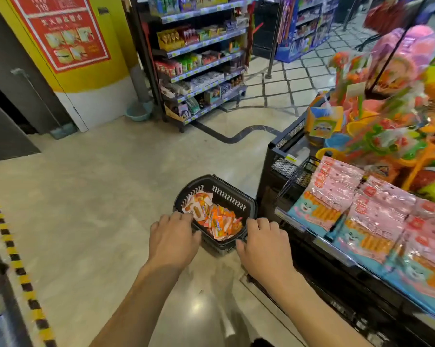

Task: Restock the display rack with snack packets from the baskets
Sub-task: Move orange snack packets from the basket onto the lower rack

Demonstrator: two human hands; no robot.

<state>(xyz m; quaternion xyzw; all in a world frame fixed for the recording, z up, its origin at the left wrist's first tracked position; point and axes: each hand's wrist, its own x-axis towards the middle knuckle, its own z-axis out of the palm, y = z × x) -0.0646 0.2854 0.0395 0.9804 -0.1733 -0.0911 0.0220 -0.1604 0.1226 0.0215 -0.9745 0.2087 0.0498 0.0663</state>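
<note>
A black plastic basket (230,196) stands on the floor beside the display rack (269,176). Several orange and white snack packets (216,219) lie in it. My left hand (172,237) hovers over the basket's near left rim, fingers spread and relaxed, holding nothing. My right hand (264,242) is at the near right rim, fingers slightly bent over the edge; whether it touches the rim I cannot tell. Pink and blue snack packets (376,221) lie in rows on the rack's sloped shelf at the right.
Colourful toys and buckets (376,116) fill the rack's upper tier. A shelving unit of goods (201,58) stands across the aisle. A blue basin (139,112) sits by the wall. A yellow-black striped line (16,261) runs along the floor at left.
</note>
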